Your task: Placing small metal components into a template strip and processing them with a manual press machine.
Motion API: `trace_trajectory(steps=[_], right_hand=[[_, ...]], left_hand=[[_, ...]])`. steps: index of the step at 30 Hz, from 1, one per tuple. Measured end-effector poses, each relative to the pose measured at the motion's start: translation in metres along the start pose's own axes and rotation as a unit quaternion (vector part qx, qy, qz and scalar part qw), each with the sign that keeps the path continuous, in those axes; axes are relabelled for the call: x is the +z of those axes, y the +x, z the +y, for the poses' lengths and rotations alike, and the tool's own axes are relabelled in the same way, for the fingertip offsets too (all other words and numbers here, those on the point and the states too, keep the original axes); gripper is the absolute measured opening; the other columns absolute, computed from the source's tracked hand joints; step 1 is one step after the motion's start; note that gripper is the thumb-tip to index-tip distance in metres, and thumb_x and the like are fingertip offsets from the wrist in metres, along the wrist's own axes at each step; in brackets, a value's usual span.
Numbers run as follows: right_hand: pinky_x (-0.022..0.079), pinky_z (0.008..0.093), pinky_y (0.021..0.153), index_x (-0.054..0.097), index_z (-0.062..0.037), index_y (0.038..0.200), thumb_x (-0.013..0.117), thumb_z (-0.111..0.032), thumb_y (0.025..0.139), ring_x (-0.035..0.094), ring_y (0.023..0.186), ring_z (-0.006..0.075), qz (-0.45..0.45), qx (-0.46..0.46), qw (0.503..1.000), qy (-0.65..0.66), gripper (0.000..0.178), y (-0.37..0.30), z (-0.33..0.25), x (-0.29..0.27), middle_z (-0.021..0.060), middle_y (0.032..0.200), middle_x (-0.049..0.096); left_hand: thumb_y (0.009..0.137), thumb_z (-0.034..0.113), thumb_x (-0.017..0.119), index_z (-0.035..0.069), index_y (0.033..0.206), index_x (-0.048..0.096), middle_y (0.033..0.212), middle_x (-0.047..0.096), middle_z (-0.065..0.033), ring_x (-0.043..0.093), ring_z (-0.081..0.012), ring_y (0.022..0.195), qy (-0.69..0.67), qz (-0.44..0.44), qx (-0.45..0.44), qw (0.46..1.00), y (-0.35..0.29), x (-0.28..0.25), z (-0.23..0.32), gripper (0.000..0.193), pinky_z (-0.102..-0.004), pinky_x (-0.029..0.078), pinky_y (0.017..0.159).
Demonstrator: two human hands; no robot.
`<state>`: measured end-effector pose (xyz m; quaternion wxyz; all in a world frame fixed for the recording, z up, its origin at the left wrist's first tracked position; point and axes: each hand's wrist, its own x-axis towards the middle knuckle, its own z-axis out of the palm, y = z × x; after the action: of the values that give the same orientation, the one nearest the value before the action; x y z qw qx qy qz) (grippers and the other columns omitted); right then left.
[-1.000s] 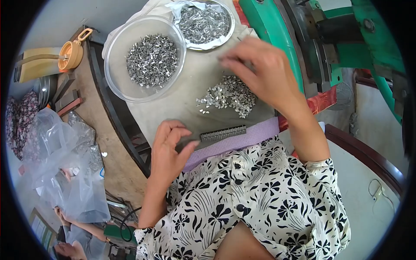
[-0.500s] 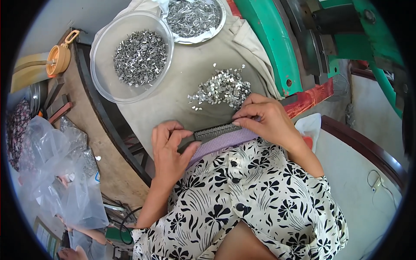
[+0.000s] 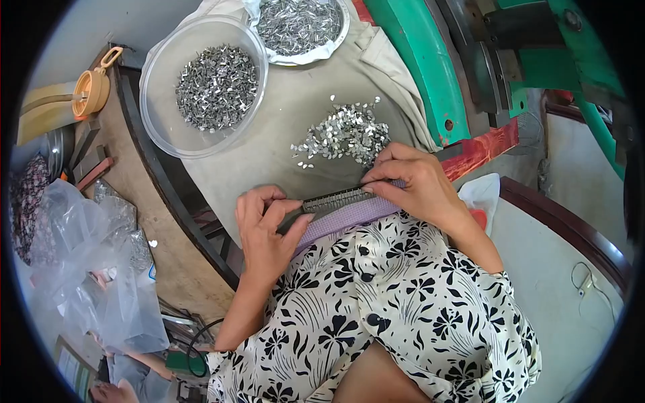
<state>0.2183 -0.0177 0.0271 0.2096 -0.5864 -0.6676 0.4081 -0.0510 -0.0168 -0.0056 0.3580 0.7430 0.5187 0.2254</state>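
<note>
A narrow dark metal strip point(image 3: 334, 200), with a row of small shiny pieces along it, lies crosswise close to my body. The thumb and forefinger of my left hand point(image 3: 261, 225) close on its left end. Its right end is pinched by my right hand point(image 3: 411, 183), whose fingertips cover that end. Just below the strip runs a band of lilac checked cloth point(image 3: 349, 219). Beyond my right hand, a loose heap of small flat silvery metal pieces point(image 3: 346, 133) is spread on the grey-beige cloth point(image 3: 282, 144).
A clear plastic tub point(image 3: 158, 127) of small metal parts stands at the far left. Behind it is a lined bowl point(image 3: 342, 40) of thin metal pins. Green machinery point(image 3: 416, 74) rises at the right. Plastic bags point(image 3: 101, 282) lie at the left; another person's arm point(image 3: 144, 363) shows at lower left.
Both hands keep their hold on the strip and have barely shifted. The other person's arm at lower left has moved slightly.
</note>
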Motion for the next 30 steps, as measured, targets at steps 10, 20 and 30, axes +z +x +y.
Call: trace_trajectory(steps=[10,20,30], right_hand=[[0.05,0.0253,0.068,0.075,0.0007,0.095,0.076,0.003,0.079,0.064,0.078,0.0157,0.318,0.03,0.947,-0.028,0.016,-0.074,0.046,-0.012,0.0111,0.095,0.068],[0.048,0.0363,0.089,0.071,-0.0054,0.116,0.078,-0.004,0.077,0.057,0.107,0.0284,0.244,0.066,0.95,-0.182,0.04,-0.083,0.071,-0.038,0.011,0.115,0.063],[0.05,0.0323,0.074,0.076,-0.0046,0.103,0.082,-0.004,0.073,0.062,0.088,0.0231,0.242,0.098,0.957,-0.123,0.031,-0.095,0.074,-0.035,0.0082,0.095,0.065]], left_hand=[[0.066,0.016,0.086,0.014,0.087,0.073,0.101,0.062,0.0008,0.052,-0.0238,0.099,0.041,0.029,0.009,0.999,0.001,0.016,0.012,0.025,-0.0381,0.031,0.086],[0.067,0.015,0.086,0.015,0.086,0.073,0.1,0.063,0.0017,0.053,-0.0219,0.098,0.056,0.039,0.041,0.997,-0.002,0.02,0.01,0.023,-0.0373,0.031,0.086],[0.068,0.015,0.086,0.014,0.084,0.072,0.099,0.063,0.0012,0.053,-0.0215,0.097,0.06,0.04,0.048,0.996,-0.002,0.02,0.011,0.021,-0.0368,0.031,0.086]])
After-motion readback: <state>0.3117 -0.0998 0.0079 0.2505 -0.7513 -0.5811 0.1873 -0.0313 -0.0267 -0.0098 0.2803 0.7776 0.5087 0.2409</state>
